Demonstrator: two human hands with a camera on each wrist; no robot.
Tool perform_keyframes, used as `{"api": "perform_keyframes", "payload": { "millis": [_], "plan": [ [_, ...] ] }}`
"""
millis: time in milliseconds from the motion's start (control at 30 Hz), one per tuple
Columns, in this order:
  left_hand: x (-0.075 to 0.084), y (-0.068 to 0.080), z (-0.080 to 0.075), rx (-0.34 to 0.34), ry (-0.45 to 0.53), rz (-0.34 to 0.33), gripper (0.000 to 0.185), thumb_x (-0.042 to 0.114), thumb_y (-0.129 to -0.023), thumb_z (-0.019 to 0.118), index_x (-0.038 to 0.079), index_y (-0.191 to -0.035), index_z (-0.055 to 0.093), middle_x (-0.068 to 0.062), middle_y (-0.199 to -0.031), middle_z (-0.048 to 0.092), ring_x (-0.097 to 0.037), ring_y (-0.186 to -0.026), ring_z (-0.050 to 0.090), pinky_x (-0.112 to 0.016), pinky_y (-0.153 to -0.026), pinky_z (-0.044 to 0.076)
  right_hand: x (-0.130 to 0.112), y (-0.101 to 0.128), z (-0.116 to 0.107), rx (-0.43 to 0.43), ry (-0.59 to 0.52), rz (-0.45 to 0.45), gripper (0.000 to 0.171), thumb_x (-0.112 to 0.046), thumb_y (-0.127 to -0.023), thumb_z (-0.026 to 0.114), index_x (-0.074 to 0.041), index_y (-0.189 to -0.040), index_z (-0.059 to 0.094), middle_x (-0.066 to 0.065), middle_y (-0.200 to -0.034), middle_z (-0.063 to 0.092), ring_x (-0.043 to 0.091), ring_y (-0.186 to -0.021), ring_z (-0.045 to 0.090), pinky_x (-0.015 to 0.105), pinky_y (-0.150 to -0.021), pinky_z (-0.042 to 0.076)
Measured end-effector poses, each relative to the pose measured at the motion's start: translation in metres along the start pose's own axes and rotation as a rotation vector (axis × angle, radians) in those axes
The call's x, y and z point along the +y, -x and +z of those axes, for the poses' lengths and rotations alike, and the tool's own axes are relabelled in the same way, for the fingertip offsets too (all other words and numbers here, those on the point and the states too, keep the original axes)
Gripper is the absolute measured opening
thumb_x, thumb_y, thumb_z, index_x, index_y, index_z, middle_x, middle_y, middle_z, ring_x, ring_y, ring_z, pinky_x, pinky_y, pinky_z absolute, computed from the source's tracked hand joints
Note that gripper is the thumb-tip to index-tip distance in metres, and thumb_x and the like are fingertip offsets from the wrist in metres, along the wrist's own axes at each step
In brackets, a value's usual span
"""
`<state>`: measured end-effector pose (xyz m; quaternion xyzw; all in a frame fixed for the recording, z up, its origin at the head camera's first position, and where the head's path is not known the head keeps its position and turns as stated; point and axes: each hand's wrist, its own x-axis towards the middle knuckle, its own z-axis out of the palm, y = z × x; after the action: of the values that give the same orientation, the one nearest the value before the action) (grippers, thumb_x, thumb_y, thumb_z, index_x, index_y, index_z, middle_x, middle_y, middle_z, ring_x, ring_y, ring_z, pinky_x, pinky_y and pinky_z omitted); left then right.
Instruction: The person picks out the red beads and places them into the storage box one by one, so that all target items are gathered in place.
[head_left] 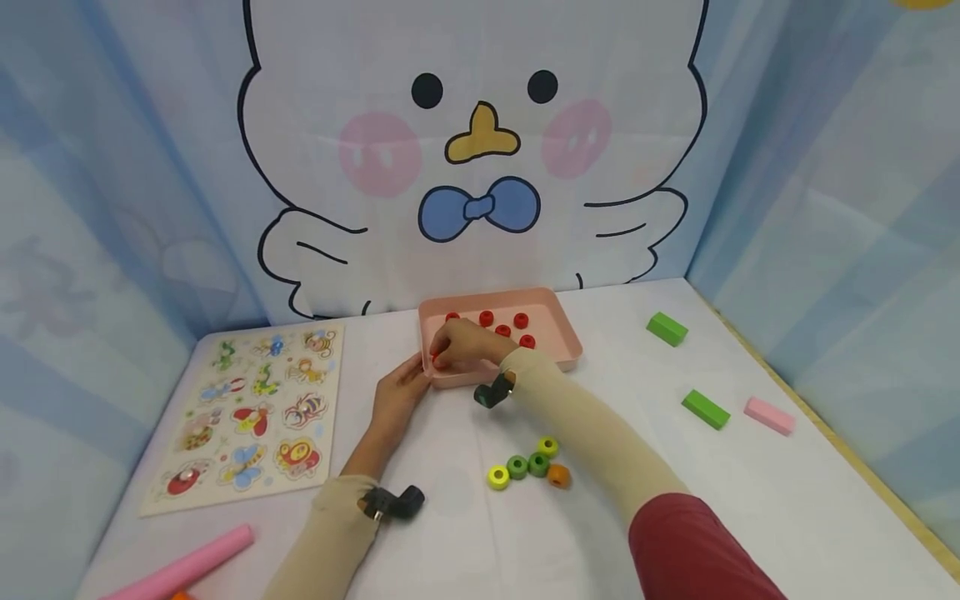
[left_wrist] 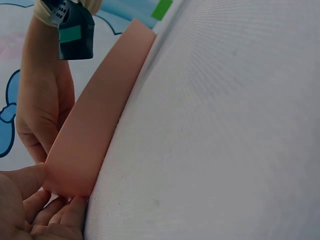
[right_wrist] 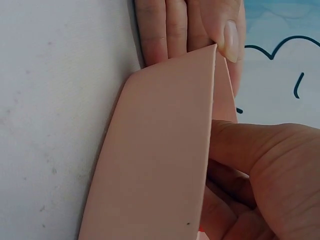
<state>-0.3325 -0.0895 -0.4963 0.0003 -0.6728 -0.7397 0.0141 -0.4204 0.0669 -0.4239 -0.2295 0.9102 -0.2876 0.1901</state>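
A shallow pink tray (head_left: 551,321) with several red beads (head_left: 521,320) inside stands at the back of the table. My left hand (head_left: 397,396) grips the tray's near left corner. Its thumb (right_wrist: 225,35) lies over the rim, and the other fingers press the outer wall. Inside the tray, my right hand (head_left: 467,343) reaches down at the left end, thumb and fingers pinching a red bead (head_left: 437,359). In the right wrist view the tray wall (right_wrist: 155,145) hides most of those fingertips; only a sliver of red shows.
Yellow, green and orange beads (head_left: 517,467) lie in front of the tray, beside the right forearm. An insect picture board (head_left: 337,400) is at left, with a pink stick (head_left: 191,562) nearer me. Green blocks (head_left: 667,328) and a pink block (head_left: 769,416) lie at right.
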Motion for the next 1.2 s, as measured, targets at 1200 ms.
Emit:
{"api": "perform_keyframes", "payload": {
  "millis": [1200],
  "plan": [
    [0.043,0.017,-0.021,-0.130,-0.942,0.182,0.069,0.034,-0.097,0.059,0.010,-0.155,0.029,-0.014,-0.160,0.023,-0.035,-0.144,0.024,-0.055,-0.113,0.028,0.041,0.130,-0.002,0.407,0.541,-0.026,0.065,-0.043,-0.094,0.064,-0.016,-0.149,0.044,0.009,-0.153,0.039,0.029,-0.138,0.037,0.053,-0.115,0.027]
  ]
}}
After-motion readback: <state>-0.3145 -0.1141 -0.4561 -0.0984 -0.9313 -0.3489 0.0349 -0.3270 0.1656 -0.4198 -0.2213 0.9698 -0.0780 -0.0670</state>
